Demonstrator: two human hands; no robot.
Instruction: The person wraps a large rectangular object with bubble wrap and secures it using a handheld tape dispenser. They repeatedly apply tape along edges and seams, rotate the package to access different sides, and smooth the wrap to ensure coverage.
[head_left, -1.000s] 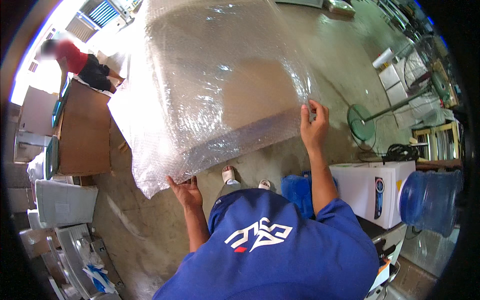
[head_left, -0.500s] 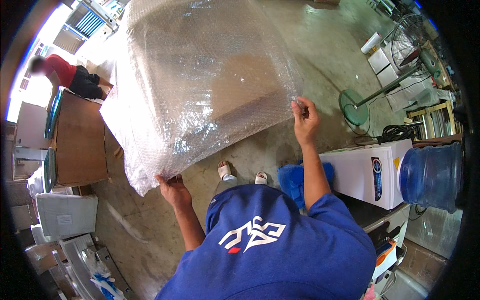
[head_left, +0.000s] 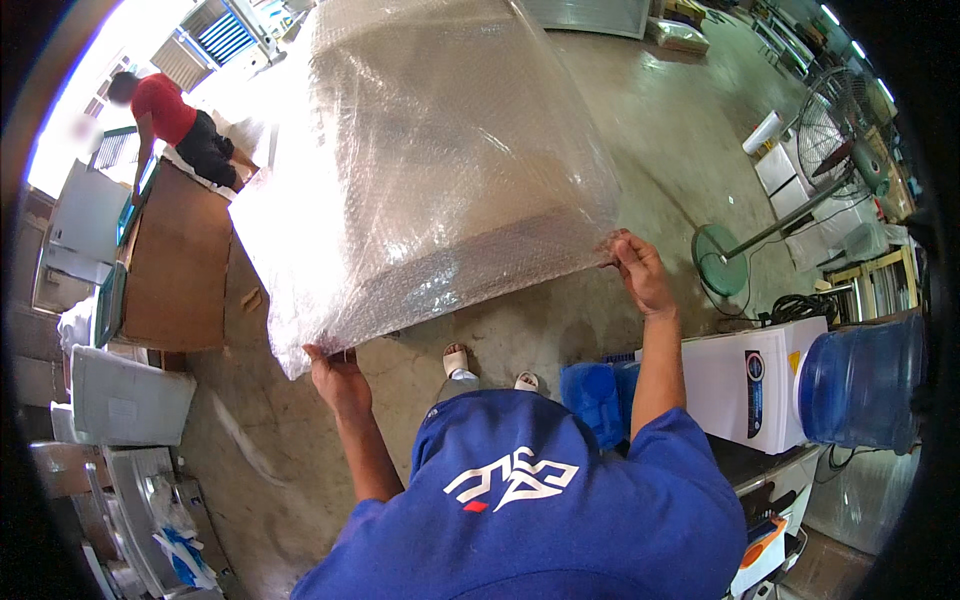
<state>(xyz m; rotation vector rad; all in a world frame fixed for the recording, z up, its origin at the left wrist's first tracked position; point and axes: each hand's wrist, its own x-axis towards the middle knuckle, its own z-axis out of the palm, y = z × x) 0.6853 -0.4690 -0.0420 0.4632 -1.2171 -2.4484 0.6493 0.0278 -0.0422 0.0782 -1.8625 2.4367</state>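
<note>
Bubble wrap [head_left: 450, 262] (clear), pinched in 2 hands [head_left: 343, 384] [head_left: 647, 278], mostly ahead of them

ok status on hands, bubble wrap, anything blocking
Left hand, right hand holding bubble wrap by near corners. Wrap spread between. Nothing seen blocking; fan base off right.

So the right hand [head_left: 645, 275] had its fingers apart at the corner of the bubble wrap [head_left: 430, 190] a second ago, and now it's pinching that corner into a bunch. The left hand [head_left: 338, 382] went from fanned-out fingers to clutching the other corner. Hands are wider apart too, and the near edge looks straighter.
</note>
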